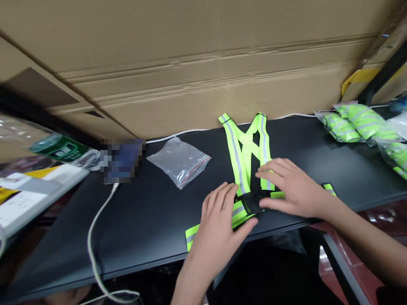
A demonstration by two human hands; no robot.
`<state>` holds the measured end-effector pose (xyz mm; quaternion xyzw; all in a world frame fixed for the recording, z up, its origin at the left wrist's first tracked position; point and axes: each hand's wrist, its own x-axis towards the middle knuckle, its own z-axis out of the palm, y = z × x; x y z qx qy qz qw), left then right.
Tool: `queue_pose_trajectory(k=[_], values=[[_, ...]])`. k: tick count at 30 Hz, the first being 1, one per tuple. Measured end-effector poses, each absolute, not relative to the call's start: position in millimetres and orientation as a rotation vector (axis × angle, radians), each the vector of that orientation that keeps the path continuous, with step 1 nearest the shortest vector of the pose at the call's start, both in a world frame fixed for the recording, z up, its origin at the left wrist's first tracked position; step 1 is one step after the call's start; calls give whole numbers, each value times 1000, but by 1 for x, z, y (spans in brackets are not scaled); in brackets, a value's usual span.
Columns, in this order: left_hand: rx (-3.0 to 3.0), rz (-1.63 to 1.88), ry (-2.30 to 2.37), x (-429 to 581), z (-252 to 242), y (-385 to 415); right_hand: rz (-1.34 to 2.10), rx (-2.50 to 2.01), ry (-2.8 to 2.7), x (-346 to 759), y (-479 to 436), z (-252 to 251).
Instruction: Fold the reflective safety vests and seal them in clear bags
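Observation:
A neon-yellow reflective strap vest (243,156) with grey stripes lies spread on the black table (152,212). Its two shoulder straps cross and reach toward the cardboard wall. My left hand (219,224) lies flat with fingers stretched out on the vest's lower band near the table's front edge. My right hand (292,186) rests with fingers spread over the vest's black buckle part and right strap. Neither hand grips anything that I can see.
An empty clear zip bag (179,163) lies left of the vest. Several bagged neon vests (359,123) are piled at the far right. A white cable (95,237) runs off the front edge. White boxes (28,195) sit at left. Cardboard (203,63) walls the back.

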<state>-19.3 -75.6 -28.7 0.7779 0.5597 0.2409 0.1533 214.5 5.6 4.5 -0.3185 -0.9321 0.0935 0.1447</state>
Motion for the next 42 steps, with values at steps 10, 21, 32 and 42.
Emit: queue_pose_trajectory(k=[10, 21, 32, 42], values=[[2428, 458, 1678, -43, -27, -90, 569, -999, -2614, 220, -20, -14], [2414, 227, 1663, -56, -12, -83, 528, -1053, -2688, 239, -20, -8], [2337, 424, 1643, -96, -35, -100, 282, -963, -2726, 245, -17, -31], [2292, 802, 1410, -112, -41, -116, 219, -931, -2720, 247, -15, -34]])
